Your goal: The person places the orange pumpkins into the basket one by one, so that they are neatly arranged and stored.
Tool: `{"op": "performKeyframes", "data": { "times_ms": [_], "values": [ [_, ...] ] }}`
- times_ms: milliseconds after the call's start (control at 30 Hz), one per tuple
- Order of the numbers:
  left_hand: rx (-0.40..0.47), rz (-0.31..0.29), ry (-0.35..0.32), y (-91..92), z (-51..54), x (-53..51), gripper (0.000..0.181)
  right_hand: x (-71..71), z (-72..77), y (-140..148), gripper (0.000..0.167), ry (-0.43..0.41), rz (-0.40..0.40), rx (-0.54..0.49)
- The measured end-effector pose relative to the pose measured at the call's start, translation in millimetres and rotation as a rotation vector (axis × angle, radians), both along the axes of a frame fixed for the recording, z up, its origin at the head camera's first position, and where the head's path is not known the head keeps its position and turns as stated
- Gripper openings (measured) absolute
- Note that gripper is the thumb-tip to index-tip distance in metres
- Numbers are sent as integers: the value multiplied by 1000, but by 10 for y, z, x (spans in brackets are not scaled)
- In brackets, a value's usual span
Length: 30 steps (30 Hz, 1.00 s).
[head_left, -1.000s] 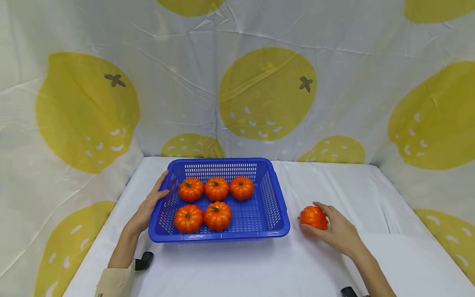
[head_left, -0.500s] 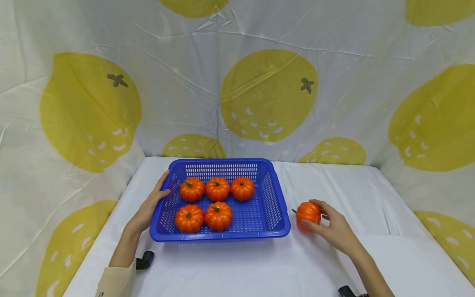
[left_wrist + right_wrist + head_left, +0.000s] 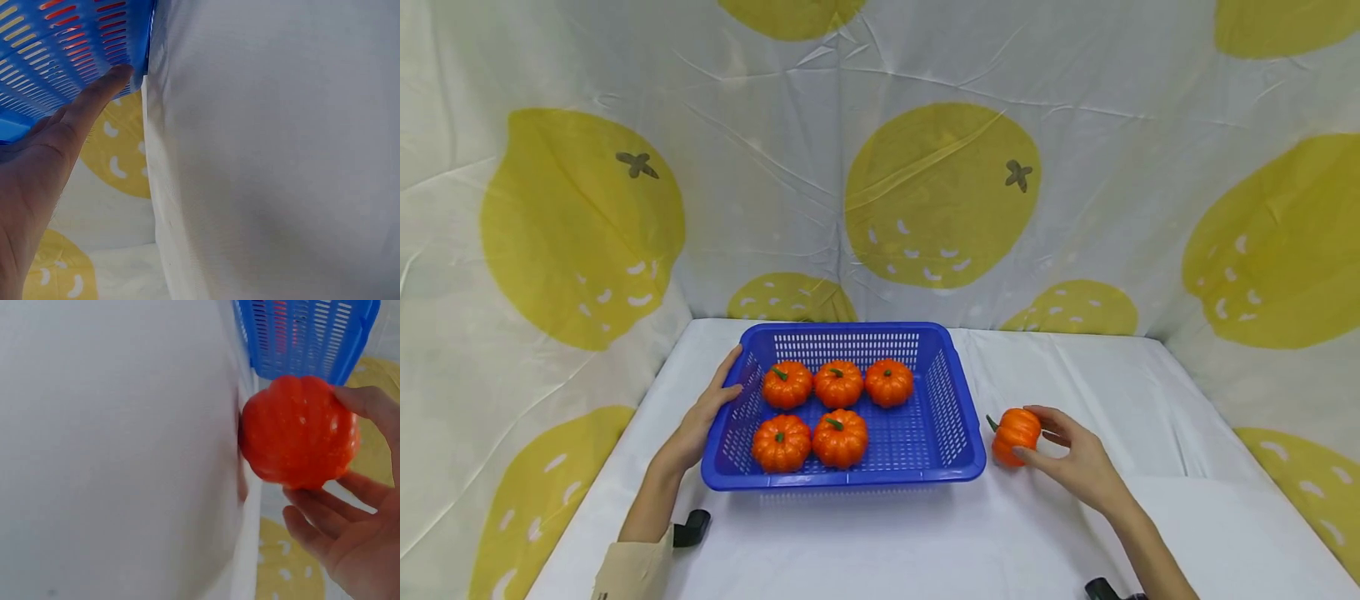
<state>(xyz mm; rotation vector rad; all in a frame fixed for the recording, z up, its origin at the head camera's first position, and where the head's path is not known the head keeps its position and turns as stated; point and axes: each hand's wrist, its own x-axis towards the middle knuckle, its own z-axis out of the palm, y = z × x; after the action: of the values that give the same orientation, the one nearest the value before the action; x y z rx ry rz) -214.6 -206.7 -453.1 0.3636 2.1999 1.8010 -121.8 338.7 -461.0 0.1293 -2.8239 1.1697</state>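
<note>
A blue plastic basket stands on the white cloth, holding several small orange pumpkins in two rows. At its left side, my left hand grips the edge, thumb over the rim; the left wrist view shows a finger lying along the slotted outer wall. Right of the basket, my right hand holds another pumpkin between thumb and fingers, its green stem pointing left. In the right wrist view this pumpkin is at the cloth surface, close to the basket, and its stem is hidden.
White cloth covers the table. Behind and at both sides hang lemon-print curtains. A black device part is at the left wrist, and another black part at the right wrist.
My right hand has shifted slightly left toward the basket with its pumpkin, whose stem now shows more clearly and tips upward. My left hand and the basket stay in place.
</note>
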Motion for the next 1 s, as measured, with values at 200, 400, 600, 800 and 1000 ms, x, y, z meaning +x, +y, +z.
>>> {"op": "performKeyframes", "data": {
  "times_ms": [200, 400, 600, 800, 1000],
  "values": [
    [-10, 5, 5, 1, -2, -10, 64, 71, -15, 217, 58, -13, 45, 29],
    [-8, 6, 5, -15, -3, -6, 64, 143, -37, 462, 55, 16, 111, 40],
    [0, -3, -2, -15, -21, -4, 64, 149, -54, 471, 63, -55, 120, 82],
    [-4, 1, 1, -19, -19, 5, 64, 89, -38, 339, 68, -123, 94, 78],
    [-24, 12, 1, -19, -22, 5, 64, 126, -62, 437, 65, -74, 135, 87]
  ]
}}
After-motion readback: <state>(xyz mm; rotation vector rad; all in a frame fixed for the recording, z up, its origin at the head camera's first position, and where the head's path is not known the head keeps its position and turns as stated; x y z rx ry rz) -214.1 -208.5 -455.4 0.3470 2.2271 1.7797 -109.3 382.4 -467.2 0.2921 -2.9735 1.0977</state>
